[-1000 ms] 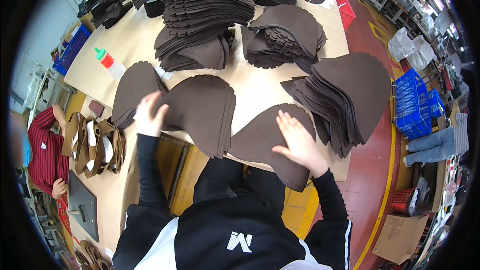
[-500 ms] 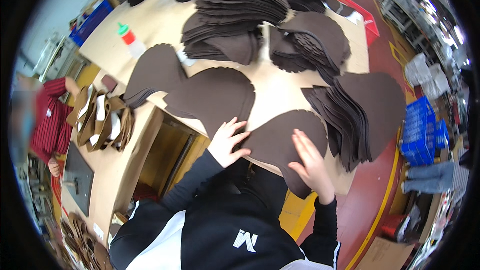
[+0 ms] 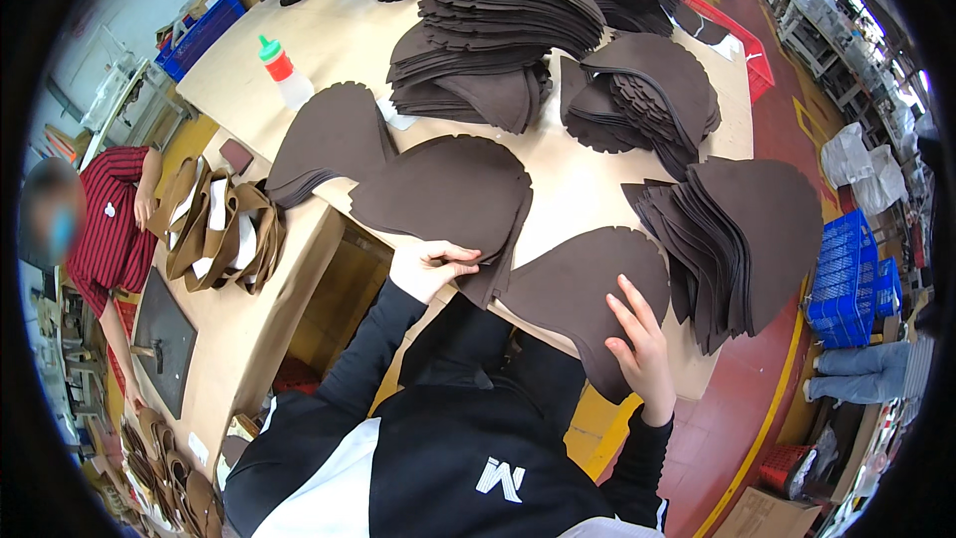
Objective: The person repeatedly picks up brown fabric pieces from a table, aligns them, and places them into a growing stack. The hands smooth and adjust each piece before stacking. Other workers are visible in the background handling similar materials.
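Note:
Two curved, dark brown cut pieces with notched edges lie in front of me at the table's near edge. My left hand (image 3: 430, 268) pinches the near edge of the left brown piece (image 3: 445, 189), thumb and fingertips together, and that edge is lifted a little. Beneath it, layers of the same material show. On the right brown piece (image 3: 588, 284), my right hand (image 3: 642, 347) rests with fingers spread along its right side, holding nothing. That piece's narrow end hangs over the table edge.
A fanned brown stack (image 3: 737, 239) stands at the right and another (image 3: 334, 139) at the left. Taller stacks (image 3: 503, 5) fill the back, near a glue bottle (image 3: 285, 72). A person (image 3: 115, 214) in red stripes works at the left. Blue crates (image 3: 841, 279) stand at right.
My left hand has gone from lying spread on the brown material to pinching the left piece's edge. My right hand stays on the right piece. The view has shifted slightly.

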`<state>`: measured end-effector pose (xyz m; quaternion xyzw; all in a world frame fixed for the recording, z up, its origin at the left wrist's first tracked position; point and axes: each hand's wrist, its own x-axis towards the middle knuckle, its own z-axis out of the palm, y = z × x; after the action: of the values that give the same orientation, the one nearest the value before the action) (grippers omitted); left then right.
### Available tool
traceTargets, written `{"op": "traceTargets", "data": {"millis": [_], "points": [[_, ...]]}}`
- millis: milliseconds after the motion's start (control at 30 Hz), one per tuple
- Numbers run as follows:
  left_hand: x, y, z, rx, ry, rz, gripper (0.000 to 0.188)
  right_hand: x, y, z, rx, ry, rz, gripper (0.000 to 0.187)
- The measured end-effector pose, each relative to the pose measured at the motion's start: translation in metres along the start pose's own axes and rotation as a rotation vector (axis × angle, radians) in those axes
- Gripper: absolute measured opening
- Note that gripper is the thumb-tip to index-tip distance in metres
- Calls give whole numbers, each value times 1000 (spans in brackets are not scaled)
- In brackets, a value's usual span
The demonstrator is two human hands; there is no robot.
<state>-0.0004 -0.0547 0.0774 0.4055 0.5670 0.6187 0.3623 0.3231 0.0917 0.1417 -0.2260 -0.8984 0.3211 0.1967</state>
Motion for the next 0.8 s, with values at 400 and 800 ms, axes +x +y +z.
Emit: {"op": "traceTargets", "data": {"millis": [400,800], "points": [[-28,10,66,654,-100,646,29,19,38,-11,15,69,90,58],[-62,-69,154,361,-675,663,35,42,-7,54,-191,-518,-447,53]]}}
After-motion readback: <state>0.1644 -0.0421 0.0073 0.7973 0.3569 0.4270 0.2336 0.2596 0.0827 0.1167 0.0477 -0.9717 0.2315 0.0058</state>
